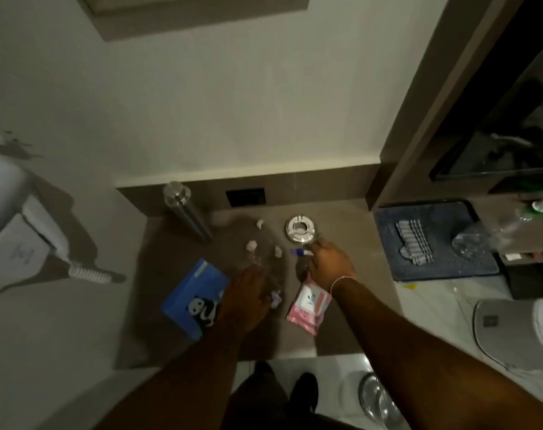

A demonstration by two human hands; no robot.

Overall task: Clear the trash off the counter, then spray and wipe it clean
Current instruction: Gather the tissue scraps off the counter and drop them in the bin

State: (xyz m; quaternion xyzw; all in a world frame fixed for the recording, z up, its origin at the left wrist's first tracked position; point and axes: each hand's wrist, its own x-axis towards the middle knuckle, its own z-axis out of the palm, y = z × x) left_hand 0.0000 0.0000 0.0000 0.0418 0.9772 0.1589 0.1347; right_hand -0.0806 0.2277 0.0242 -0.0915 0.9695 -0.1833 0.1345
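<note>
Looking down at a dim brown counter [158, 321] against a pale wall.

Far left, off the counter: white wall phone [19, 240] with coiled cord [90, 273].

Counter, left to right:
- steel cylinder bottle [188, 211], upright at the far left corner, clear cap
- blue tissue pack [192, 297] with a panda print, near left, lying flat
- left hand [248, 297] palm down mid-counter, partly over the tissue pack's right edge. Fingers curl around a small pale purple scrap [276, 297] at the fingertips; grip looks loose, cannot tell if it's actually pinched
- three white crumpled paper bits: one far [259, 223], one left-middle [251, 245], one right-middle [278, 250], all apart from each other, just beyond the left hand. Faint clear plastic film [260, 259] lies among them, edges hard to make out
- pink wet-wipe pack [309, 304], flat, between the two forearms, touching the right wrist area
- right hand [330, 260] closed around a spray bottle, only its blue-and-white nozzle [299, 252] showing, pointing left. Thin white bracelet [341, 280] on the wrist
- round chrome ashtray [300, 228], just beyond the right hand

Right of the counter: dark tray [388, 243] holding a folded striped cloth [414, 242] and an upturned clear glass [468, 245].

Near right, on the floor: white lidded bin [512, 333].
</note>
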